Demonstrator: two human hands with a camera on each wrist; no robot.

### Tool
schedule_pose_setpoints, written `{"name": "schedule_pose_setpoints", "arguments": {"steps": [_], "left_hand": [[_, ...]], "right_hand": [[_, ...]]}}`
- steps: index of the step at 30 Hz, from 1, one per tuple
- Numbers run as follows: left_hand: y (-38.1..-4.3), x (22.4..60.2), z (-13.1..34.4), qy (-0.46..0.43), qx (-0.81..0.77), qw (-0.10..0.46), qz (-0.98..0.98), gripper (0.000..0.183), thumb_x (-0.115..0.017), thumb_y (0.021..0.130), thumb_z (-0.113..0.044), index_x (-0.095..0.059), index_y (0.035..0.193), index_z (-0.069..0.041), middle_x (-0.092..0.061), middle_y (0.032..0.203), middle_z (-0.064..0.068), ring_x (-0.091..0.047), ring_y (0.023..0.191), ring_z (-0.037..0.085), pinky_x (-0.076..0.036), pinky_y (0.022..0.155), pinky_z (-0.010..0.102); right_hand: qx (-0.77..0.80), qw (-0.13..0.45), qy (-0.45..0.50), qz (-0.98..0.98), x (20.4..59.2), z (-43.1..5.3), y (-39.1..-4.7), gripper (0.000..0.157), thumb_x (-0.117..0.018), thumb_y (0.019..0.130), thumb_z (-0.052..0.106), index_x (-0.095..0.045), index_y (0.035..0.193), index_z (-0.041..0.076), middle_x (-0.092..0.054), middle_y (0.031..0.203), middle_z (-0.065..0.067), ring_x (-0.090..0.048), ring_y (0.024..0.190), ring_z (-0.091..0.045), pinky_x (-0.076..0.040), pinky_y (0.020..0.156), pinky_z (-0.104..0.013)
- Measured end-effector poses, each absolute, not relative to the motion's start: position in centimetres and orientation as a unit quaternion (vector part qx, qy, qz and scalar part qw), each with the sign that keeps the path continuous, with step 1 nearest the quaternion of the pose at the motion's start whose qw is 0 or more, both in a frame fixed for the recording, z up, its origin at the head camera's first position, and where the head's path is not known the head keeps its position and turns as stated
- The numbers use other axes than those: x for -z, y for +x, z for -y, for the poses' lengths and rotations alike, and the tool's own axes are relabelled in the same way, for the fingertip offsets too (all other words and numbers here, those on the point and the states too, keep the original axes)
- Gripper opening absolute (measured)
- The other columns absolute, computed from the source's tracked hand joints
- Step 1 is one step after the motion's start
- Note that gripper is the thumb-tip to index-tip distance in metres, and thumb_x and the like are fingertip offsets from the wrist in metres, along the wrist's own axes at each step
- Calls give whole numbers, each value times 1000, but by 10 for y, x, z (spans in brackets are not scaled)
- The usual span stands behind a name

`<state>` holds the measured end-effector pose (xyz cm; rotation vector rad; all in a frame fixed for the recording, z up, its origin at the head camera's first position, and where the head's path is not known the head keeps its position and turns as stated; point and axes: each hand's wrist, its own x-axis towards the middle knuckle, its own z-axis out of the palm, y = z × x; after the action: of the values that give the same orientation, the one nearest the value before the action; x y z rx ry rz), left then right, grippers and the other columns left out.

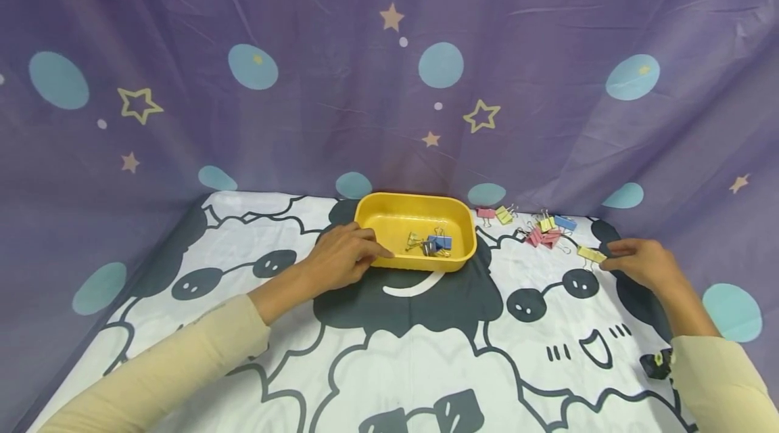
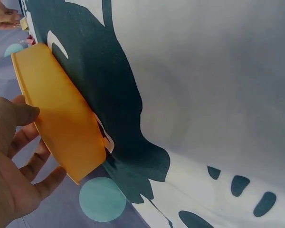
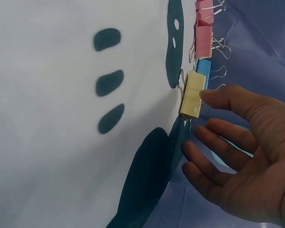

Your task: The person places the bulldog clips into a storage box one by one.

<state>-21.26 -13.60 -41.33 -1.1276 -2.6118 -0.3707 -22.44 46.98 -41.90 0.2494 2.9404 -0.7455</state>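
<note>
In the head view my left hand grips the near left rim of a yellow plastic tray. The left wrist view has its thumb on the tray's outer wall, with the other fingers reaching past the rim. Inside the tray lie several binder clips, a blue one and a yellow one among them. My right hand is at the right end of a yellow binder clip. In the right wrist view its thumb overlaps that clip's edge, while the other fingers are spread below, apart from it.
Left of the right hand are pink binder clips, a blue clip and another yellow clip. A pink clip and a yellow clip lie right of the tray. A purple curtain hangs behind the sheep-print cloth.
</note>
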Motion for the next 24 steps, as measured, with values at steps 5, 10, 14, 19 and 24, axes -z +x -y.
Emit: {"name": "schedule_pose_setpoints", "arguments": {"steps": [5,10,14,19,24], "left_hand": [[-212,412,136,-387,127,133,904,37,-83,95,-2,-90,120,-29,-73,92,-4,-57,82,16,-47,76,31],[-213,412,137,-385,130,129,905,37,-84,95,-2,-90,120,-28,-73,92,-3,-56,81,16,-46,75,30],[-213,413,137,-382,130,127,906,37,-84,95,-3,-90,120,-30,-73,92,-4,-56,82,16,-46,75,31],[-213,414,136,-380,131,126,907,37,-83,96,-3,-90,120,-30,-73,93,-4,-57,82,16,-47,76,32],[-212,412,136,-383,129,127,906,38,-83,95,-3,-90,119,-30,-73,92,-5,-57,82,16,-47,75,31]], "right_hand": [[262,63,55,-961,420,-473,-231,71,-90,91,23,-63,143,-18,-77,130,-32,-59,139,-64,-43,115,-76],[267,82,54,-959,419,-475,-238,71,-92,89,20,-64,142,-18,-80,125,-32,-63,135,-62,-49,113,-72],[265,84,46,-960,419,-477,-243,67,-92,87,16,-67,138,-18,-82,120,-30,-78,111,-42,-60,97,-49],[258,83,37,-962,421,-478,-245,63,-93,86,14,-69,135,-17,-83,116,-28,-65,88,-1,-51,80,-23],[249,73,37,-965,422,-476,-244,60,-93,84,14,-72,132,-16,-83,115,-27,-63,85,0,-50,84,-31]]}}
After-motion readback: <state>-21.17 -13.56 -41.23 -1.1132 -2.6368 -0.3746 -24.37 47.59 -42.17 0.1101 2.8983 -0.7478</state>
